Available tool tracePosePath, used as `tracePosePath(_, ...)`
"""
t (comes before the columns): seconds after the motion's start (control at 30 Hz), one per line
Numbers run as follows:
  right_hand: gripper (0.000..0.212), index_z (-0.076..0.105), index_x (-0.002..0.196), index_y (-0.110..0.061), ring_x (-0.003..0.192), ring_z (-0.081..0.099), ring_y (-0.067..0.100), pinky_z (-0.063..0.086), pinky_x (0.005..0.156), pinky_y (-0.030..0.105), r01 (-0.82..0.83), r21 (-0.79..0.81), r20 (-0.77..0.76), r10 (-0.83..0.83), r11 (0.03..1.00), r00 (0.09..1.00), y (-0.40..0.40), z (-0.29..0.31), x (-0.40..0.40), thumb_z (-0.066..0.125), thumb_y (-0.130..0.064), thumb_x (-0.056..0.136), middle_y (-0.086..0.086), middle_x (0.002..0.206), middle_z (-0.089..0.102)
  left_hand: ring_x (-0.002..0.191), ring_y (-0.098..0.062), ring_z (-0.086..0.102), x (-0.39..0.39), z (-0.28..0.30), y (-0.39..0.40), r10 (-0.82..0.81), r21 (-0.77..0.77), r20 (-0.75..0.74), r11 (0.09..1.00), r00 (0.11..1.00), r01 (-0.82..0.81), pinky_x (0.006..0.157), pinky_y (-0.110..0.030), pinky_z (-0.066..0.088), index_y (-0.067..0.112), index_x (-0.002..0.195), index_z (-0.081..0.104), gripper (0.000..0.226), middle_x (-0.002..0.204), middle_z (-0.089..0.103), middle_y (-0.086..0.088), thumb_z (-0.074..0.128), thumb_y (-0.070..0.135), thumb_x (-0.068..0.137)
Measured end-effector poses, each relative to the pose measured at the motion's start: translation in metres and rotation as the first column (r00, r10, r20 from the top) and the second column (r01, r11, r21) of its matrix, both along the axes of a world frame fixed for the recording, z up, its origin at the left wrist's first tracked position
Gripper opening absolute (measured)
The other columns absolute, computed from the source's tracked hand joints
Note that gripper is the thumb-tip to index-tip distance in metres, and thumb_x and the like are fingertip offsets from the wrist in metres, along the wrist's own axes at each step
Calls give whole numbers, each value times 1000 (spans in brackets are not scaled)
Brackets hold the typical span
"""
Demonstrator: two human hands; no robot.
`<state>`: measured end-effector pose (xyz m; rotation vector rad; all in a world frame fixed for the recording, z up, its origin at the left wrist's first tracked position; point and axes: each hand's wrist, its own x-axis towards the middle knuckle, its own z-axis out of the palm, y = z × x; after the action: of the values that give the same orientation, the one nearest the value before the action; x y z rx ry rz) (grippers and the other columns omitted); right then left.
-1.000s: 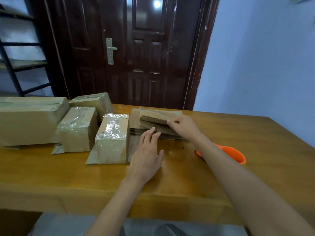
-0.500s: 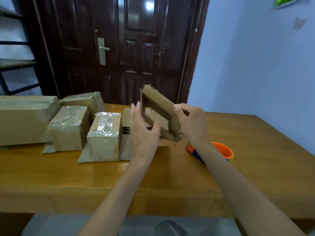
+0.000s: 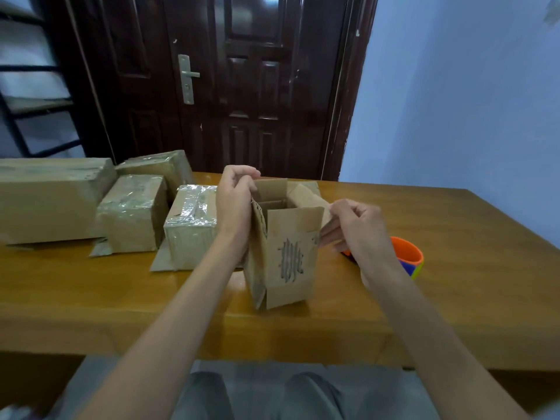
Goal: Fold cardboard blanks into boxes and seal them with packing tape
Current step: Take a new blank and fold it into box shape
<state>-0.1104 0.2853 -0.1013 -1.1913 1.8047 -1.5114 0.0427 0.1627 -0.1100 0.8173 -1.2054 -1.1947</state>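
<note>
A brown cardboard blank (image 3: 288, 256), opened into a square tube with its flaps up, stands upright over the wooden table (image 3: 454, 268) in front of me. Dark scuff marks show on its near face. My left hand (image 3: 235, 201) grips its upper left edge, fingers curled over the top. My right hand (image 3: 351, 225) pinches the right side flap. An orange tape dispenser (image 3: 407, 256) lies on the table just right of my right wrist, partly hidden by it. A few flat blanks (image 3: 312, 186) lie behind the tube, mostly hidden.
Three small taped boxes stand left of the tube: one (image 3: 191, 228) next to my left arm, one (image 3: 133, 213) further left, one (image 3: 157, 168) behind. A long carton (image 3: 48, 198) lies at the far left. A dark door (image 3: 242, 86) is behind the table.
The blank came off the stack, rose between both hands and opened from flat into an upright tube. It now sits closer to me. My view has tilted down.
</note>
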Motion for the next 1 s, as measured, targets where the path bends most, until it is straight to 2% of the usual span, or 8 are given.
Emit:
tracePosePath(0.13,15,59,118,-33,93,72,7,62,73,27,45,-77,-342,-69,996,937,3,-8,2,49,-37,109,-14,110,70,89,-17,71,-5,-4,-4,-93,-12,37,996,995,94,75,-34,59,12,100,69,29,99,75,-11,51,17,79)
tracePosePath(0.23,31,52,136,-40,115,59,-4,54,82,16,-91,-233,-540,-51,968,840,9,-7,6,42,-48,108,-17,133,58,80,-8,70,-10,-5,-2,-147,-48,61,988,987,150,66,-23,57,1,107,67,26,92,72,-7,46,4,91)
tracePosePath(0.3,45,53,138,-39,127,50,-4,46,90,14,-206,-182,-696,22,961,718,11,-3,7,40,-63,102,-15,145,49,83,-9,68,-10,-7,-3,-169,-78,74,982,983,175,65,-22,55,0,108,65,26,91,69,-2,44,1,93)
tracePosePath(0.43,54,47,145,-41,143,37,9,44,114,43,-191,52,-856,143,980,497,8,12,5,46,-66,97,-14,154,42,99,-18,72,-5,-9,-5,-234,-91,116,965,965,245,84,-35,57,3,106,66,25,97,78,-5,48,11,91)
tracePosePath(0.53,58,37,152,-40,145,34,15,45,113,48,-120,256,-777,278,959,565,1,24,4,60,-49,100,-11,159,31,113,-27,70,-1,-13,-5,-257,-129,147,952,955,276,101,-51,51,12,97,71,36,104,77,-15,56,35,74)
tracePosePath(0.63,78,26,159,-38,143,42,25,51,107,47,-54,364,-692,309,930,652,-7,30,9,69,-47,95,-7,166,20,113,-22,72,-4,-16,-6,-298,-141,141,938,944,317,100,-43,51,13,97,70,33,107,74,-22,55,36,78)
tracePosePath(0.8,85,21,157,-43,120,61,21,60,91,44,1,291,-690,209,957,693,-9,20,15,74,-46,91,-4,148,56,91,-11,71,-9,-28,-15,-254,-156,229,943,940,293,86,-29,54,13,111,70,20,88,73,-3,59,26,100)
tracePosePath(1.0,80,28,157,-39,106,65,14,61,83,36,96,116,-709,14,989,705,-3,3,21,69,-58,91,-8,133,66,107,-23,75,-5,-42,-18,-387,81,1,919,922,386,84,-37,62,27,135,62,49,125,74,-5,79,32,90)
